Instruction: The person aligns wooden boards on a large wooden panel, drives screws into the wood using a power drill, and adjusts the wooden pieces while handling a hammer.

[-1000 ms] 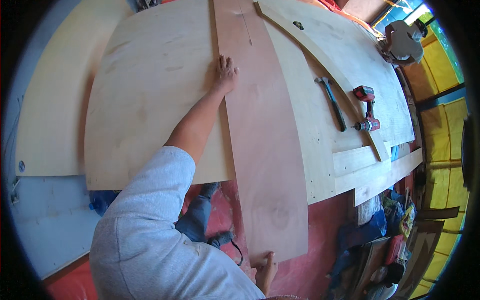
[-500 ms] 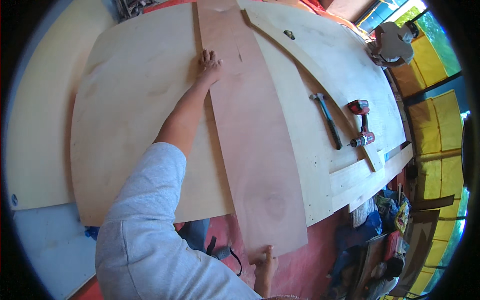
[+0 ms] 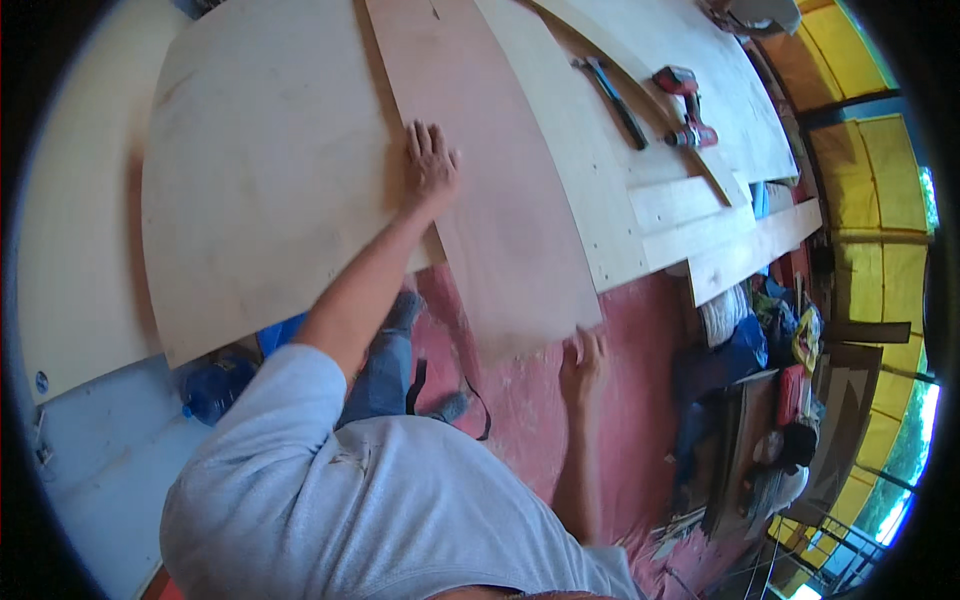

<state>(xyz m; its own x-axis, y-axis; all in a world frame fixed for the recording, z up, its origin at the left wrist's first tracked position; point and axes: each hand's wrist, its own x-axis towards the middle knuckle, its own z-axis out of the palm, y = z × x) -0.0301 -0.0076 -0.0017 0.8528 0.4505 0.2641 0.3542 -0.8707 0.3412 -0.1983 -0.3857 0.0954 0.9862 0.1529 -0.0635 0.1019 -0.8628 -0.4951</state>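
A long reddish plywood strip (image 3: pixel 500 190) lies across a broad pale plywood sheet (image 3: pixel 260 170), its near end jutting past the sheet over the red floor. My left hand (image 3: pixel 432 165) rests palm down on the strip's left edge, fingers stretched and slightly spread. Close to the strip's near right corner is my right hand (image 3: pixel 587 362), its fingers extended at the end edge. I cannot tell how firmly they touch. Right of the strip lie a hammer with a blue and black handle (image 3: pixel 618 108) and a red and black cordless drill (image 3: pixel 688 112).
A long curved wooden piece (image 3: pixel 610 45) runs beneath the drill. Pale boards (image 3: pixel 690 215) extend at the right. A blue water jug (image 3: pixel 220 388) stands below the sheet's left corner. Bags and bundles (image 3: pixel 745 340) pile up at right. Part of another person (image 3: pixel 755 15) shows far right.
The view has shifted toward the strip's near end. My left hand has slid nearer along the strip's edge. My right hand has moved from the middle of the end edge to its right corner.
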